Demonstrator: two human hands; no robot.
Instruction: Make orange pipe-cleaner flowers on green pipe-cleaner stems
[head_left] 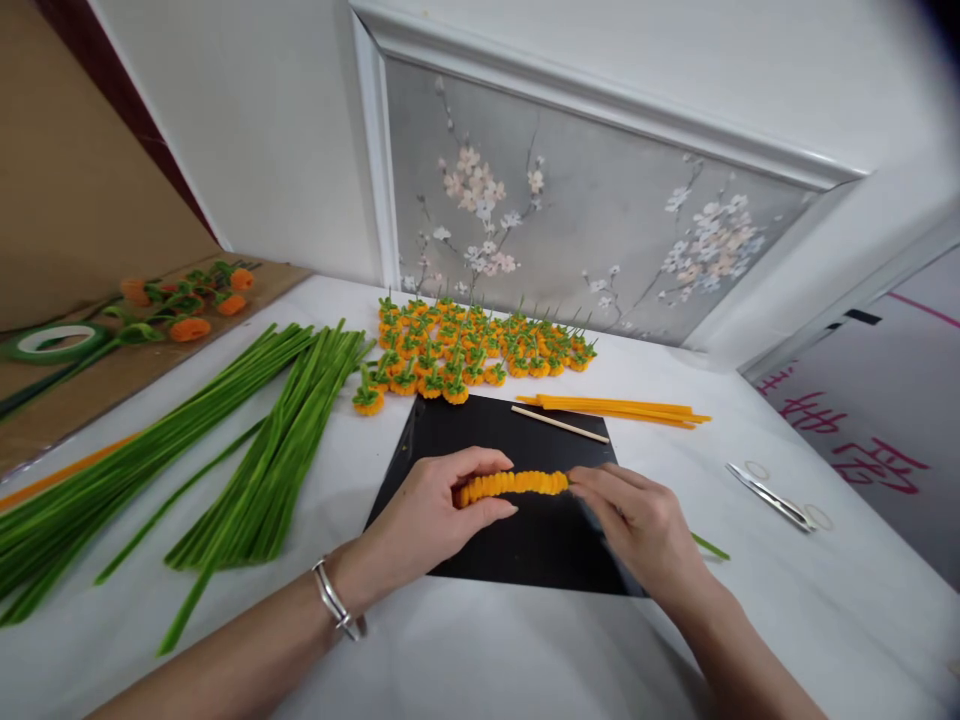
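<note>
Between my hands, above a black mat (480, 555), stretches a coiled orange pipe cleaner (517, 484), its ridges side by side in a slightly arched row. My left hand (439, 500), with a silver bangle at the wrist, grips the coil's left end between thumb and fingers. At the other end, my right hand (634, 510) pinches the tip, where a bit of green shows. A green pipe cleaner (709, 546) sticks out beyond the right hand; whether it joins the coil is hidden. Behind the hands a thin wooden stick (560, 424) lies across the mat's far edge.
Many small orange-and-green pipe-cleaner pumpkins (472, 345) stand at the back. Green pipe cleaners (277, 440) lie at left, straight orange ones (619, 408) behind the mat, scissors (772, 497) at right. Green tape (56, 342) and finished orange pieces (190, 329) rest on cardboard (225, 350).
</note>
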